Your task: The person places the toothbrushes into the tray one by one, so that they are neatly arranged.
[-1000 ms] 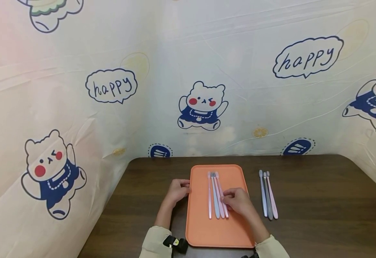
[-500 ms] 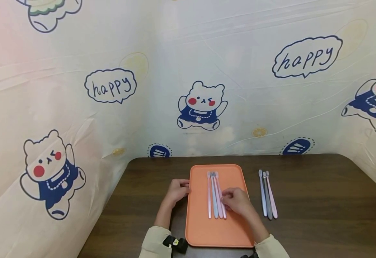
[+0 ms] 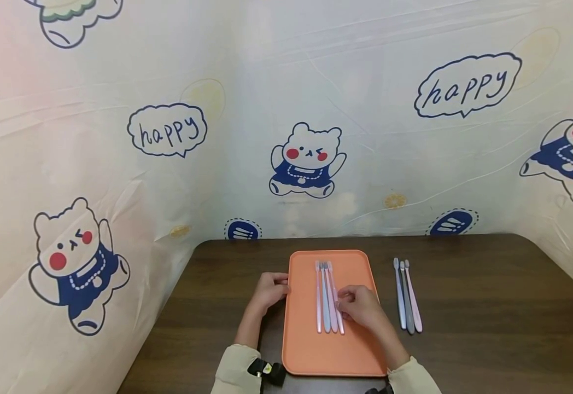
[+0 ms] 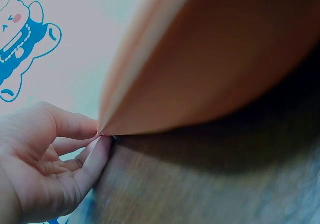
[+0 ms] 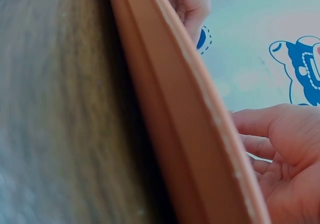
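An orange tray (image 3: 333,358) lies on the dark wooden table, with several toothbrushes (image 3: 326,306) in pink and pale blue side by side on it, heads pointing away. My left hand (image 3: 269,290) is at the tray's left rim; the left wrist view shows its thumb and forefinger pinching the edge. Over the tray, my right hand (image 3: 360,305) pinches the handle of the rightmost pink toothbrush (image 3: 341,323) between thumb and fingers. In the right wrist view the tray's raised side hides the toothbrushes and those fingertips.
Right of the tray, three more toothbrushes lie on the table (image 3: 483,306): a pale blue one (image 3: 401,301), a grey one (image 3: 409,312) and a pink one (image 3: 414,306). A white cloth (image 3: 247,164) printed with bears hangs behind and beside the table.
The toothbrush handles on the tray have shifted slightly left and closer together under my right hand. My left hand has stayed at the tray's rim.
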Available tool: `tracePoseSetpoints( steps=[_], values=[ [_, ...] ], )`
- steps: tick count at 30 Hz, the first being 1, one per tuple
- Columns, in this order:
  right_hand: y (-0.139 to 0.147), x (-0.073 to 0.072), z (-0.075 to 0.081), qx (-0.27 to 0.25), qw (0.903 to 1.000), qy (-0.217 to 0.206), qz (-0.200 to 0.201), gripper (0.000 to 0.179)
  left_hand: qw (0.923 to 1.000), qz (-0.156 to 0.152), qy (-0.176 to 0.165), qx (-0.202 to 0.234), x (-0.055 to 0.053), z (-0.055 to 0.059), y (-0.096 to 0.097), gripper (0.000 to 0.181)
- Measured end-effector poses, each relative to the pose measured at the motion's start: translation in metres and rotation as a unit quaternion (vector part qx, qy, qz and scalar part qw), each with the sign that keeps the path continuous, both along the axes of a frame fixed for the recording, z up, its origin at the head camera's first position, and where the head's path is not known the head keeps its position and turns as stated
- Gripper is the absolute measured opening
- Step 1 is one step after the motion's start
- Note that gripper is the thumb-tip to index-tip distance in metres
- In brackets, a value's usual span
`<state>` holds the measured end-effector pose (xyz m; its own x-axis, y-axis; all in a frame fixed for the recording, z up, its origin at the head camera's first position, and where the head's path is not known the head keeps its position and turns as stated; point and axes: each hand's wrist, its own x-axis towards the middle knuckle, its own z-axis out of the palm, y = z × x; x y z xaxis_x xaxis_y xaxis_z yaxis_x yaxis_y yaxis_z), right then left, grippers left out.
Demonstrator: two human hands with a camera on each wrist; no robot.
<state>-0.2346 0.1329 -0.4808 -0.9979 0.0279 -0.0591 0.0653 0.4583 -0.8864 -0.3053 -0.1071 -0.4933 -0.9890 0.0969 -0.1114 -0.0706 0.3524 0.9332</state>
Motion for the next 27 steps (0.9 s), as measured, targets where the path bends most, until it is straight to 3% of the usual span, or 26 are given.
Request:
tracePoseSetpoints(
  steps=[10, 27],
  values=[
    [0.007, -0.002, 0.0, -0.028, 0.9995, 0.011, 0.01, 0.021, 1.0, -0.003, 0.0, -0.005, 0.0, -0.001, 0.0, 0.042],
    [0.02, 0.003, 0.01, -0.001, 0.9995, 0.03, 0.014, 0.024, 1.0, -0.005, 0.001, -0.001, -0.001, -0.002, -0.001, 0.043]
  ],
)
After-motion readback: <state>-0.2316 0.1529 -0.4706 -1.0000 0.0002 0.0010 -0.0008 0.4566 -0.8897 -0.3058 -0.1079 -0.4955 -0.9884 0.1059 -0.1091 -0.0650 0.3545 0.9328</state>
